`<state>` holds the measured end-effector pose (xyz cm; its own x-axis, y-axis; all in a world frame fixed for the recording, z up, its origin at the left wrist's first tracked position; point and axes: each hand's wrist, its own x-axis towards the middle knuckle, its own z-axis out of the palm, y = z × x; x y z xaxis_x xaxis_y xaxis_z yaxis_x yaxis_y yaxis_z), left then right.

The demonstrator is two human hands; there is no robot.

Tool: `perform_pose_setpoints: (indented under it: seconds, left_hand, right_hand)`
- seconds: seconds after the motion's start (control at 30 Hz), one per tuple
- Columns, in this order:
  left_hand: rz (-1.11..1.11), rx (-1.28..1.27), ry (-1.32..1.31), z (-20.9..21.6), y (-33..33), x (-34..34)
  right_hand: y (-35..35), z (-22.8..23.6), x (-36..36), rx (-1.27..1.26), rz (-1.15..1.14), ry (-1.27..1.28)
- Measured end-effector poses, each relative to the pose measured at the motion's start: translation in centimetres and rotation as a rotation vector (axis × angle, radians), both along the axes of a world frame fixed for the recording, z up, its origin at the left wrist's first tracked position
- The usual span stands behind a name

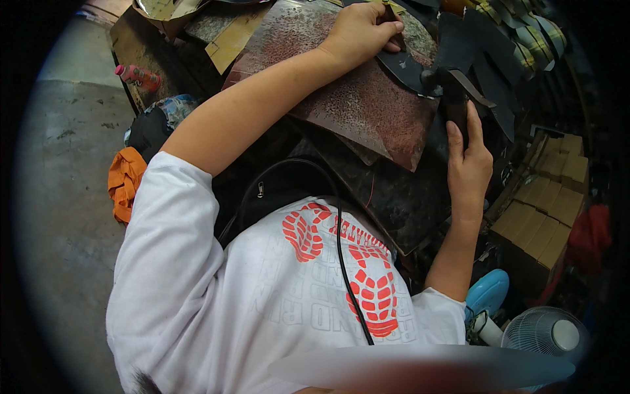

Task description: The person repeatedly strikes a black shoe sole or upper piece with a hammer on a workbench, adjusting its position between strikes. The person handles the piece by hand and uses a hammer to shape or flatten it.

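Note:
My right hand (pixel 469 157) is wrapped round the dark handle of a hammer (pixel 454 98), whose rounded head and tapered metal end show above the fingers. At the top, my left hand (pixel 364 33) is closed in a pinch on a narrow dark brown piece (pixel 394 25), partly hidden by the fingers. Just below those fingertips lies a curved dark flat piece (pixel 401 69), reaching toward the hammer head. It rests over a worn reddish-brown board (pixel 354 108) with a pitted surface.
Black cut pieces (pixel 482 49) lie at the upper right, beside a pile of yellow-and-grey pieces (pixel 525 39). Stacked cardboard boxes (pixel 541 203) and a white fan (pixel 548 335) stand at right. A pink-capped bottle (pixel 138 77) and an orange cloth (pixel 126 180) are at left.

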<state>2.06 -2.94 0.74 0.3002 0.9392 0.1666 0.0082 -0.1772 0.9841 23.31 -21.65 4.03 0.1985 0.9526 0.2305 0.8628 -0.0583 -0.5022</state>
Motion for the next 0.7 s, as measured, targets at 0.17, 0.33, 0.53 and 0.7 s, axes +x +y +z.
perform_pose_setpoints:
  seconds: [0.17,0.33,0.53,0.7]
  left_hand:
    - [-0.028,-0.135,-0.194,-0.9,0.8,0.1]
    - [-0.006,-0.122,-0.206,-0.5,0.5,0.1]
    - [-0.003,0.06,0.129,1.2,-1.0,-0.3]
    - [-0.04,0.401,0.22,1.7,-1.5,-0.4]
  right_hand:
    - [0.3,-0.1,-0.7,0.042,0.017,-0.01]
    - [0.1,0.3,-0.2,0.026,-0.006,0.002]
    - [-0.1,-1.3,0.9,-0.066,-0.031,0.081]
    - [0.0,5.4,-0.1,0.214,0.044,0.161]
